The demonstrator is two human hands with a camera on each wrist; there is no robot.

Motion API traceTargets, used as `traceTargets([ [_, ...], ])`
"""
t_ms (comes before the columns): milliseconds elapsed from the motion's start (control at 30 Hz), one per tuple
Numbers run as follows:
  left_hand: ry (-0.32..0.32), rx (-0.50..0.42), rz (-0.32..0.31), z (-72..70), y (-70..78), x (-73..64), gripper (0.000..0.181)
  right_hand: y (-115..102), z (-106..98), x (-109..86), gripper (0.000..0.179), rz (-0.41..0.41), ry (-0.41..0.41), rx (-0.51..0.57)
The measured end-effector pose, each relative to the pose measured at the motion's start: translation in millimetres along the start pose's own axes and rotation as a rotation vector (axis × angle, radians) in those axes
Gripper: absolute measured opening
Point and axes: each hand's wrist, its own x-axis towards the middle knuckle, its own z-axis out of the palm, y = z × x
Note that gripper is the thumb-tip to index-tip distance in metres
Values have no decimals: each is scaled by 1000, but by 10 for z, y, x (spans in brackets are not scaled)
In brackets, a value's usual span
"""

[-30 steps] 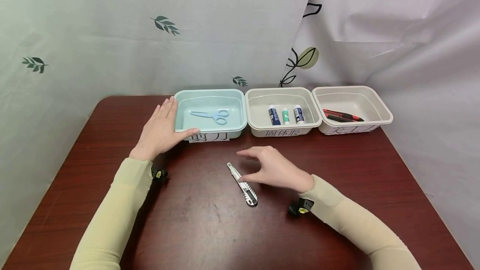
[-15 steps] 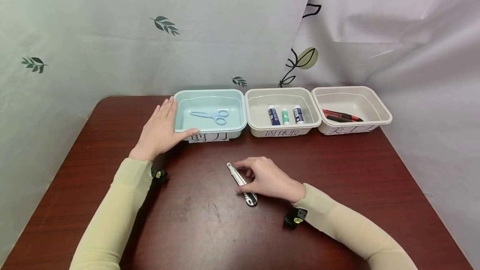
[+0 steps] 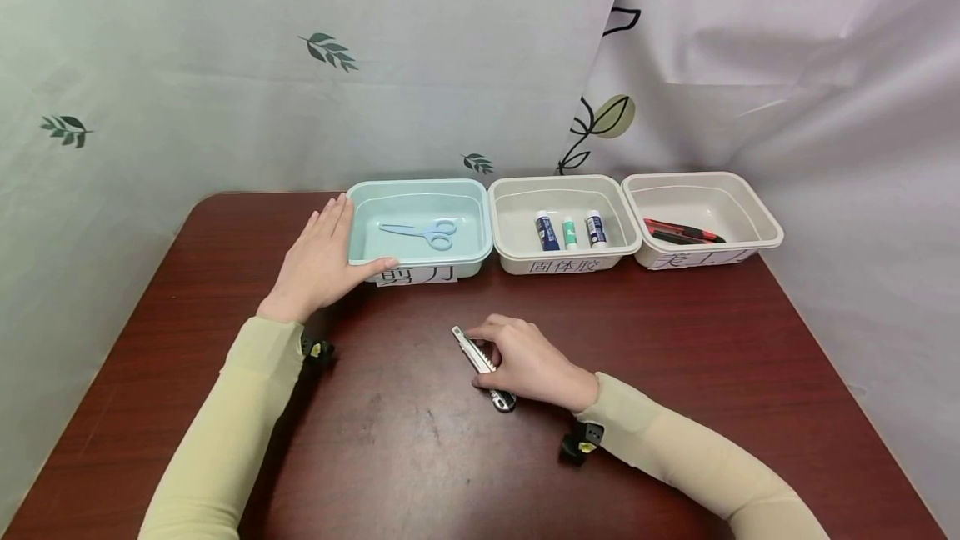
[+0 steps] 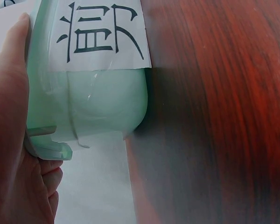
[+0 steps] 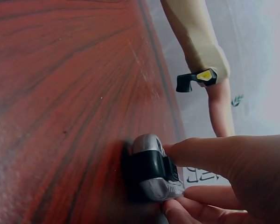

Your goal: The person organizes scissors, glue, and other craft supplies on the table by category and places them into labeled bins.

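Observation:
My left hand (image 3: 315, 261) rests with straight fingers along the left rim of a light blue tray (image 3: 420, 183), its thumb lying over the front edge. The left wrist view shows the hand against the tray's pale green-looking wall (image 4: 102, 100). A pair of light blue scissors (image 3: 431, 233) lies inside that tray. In the middle of the table, my right hand (image 3: 528, 365) pinches a silver and black utility knife (image 3: 472, 352) between thumb and fingers. Up close in the right wrist view, the knife's rounded end (image 5: 151, 161) sits low over the wood.
Beside the blue tray stands a beige tray (image 3: 562, 179) holding glue sticks (image 3: 547, 232). Farther right, another beige tray (image 3: 690, 176) holds red and black utility knives (image 3: 686, 232). Paper labels with characters hang on the tray fronts. A patterned curtain (image 3: 225, 107) backs the dark wooden table (image 3: 360, 457).
My right hand has come down and slightly left onto the utility knife, its thumb and fingers closing from a wide spread to a pinch. The left hand has stayed on the blue tray.

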Motion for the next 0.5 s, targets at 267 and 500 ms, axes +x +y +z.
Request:
traceTargets([
  [267,7,-6,1,2,1,-3,120,7,15,26,52,18,2,-33],
  [500,6,-6,1,5,1,0,120,13,10,37,46,1,8,-51],
])
